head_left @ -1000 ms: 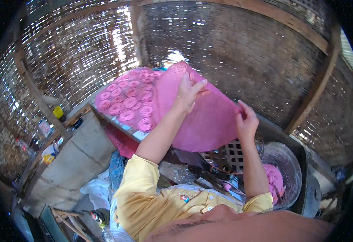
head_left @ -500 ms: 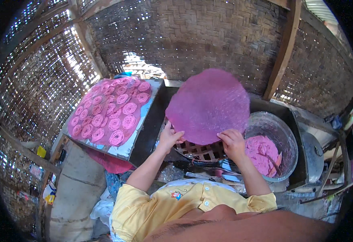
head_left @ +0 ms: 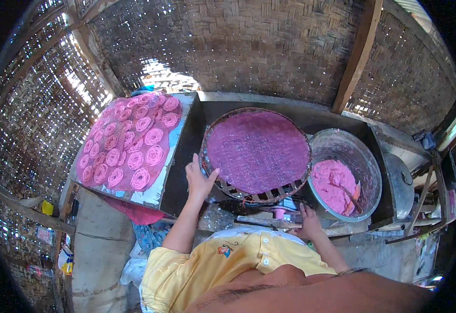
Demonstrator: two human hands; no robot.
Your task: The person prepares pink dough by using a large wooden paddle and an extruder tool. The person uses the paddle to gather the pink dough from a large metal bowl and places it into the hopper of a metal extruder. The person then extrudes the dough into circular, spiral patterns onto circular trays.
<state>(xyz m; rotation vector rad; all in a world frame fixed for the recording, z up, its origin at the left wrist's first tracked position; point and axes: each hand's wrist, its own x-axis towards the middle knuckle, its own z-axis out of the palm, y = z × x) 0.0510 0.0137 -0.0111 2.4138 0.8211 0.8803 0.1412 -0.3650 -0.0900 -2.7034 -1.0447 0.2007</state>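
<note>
A round pink-purple mesh cloth (head_left: 259,151) lies flat in a shallow woven basket (head_left: 262,198) in front of me. My left hand (head_left: 200,180) rests against the basket's left side, with its fingers spread and nothing in them. Below the basket's right front edge is my right hand (head_left: 310,223), its fingers apart beside a long tool (head_left: 270,221) with a small pink cylinder (head_left: 279,213) on it. Whether that hand touches the tool is hard to make out. At right, a large metal basin (head_left: 375,177) holds pink dough (head_left: 332,180) with a stick-like utensil (head_left: 350,195) in it.
On the left, a raised board (head_left: 178,117) carries a pink mesh cloth covered in coiled pink dough rosettes (head_left: 142,124). A dark-walled trough (head_left: 215,107) surrounds basket and basin. A metal lid (head_left: 395,182) leans at far right. Woven bamboo walls (head_left: 270,47) stand behind.
The mesh cloth, held up by both hands before, now lies in the basket. Both hands have let go of it; the left moved to the basket's side, the right down toward the tool.
</note>
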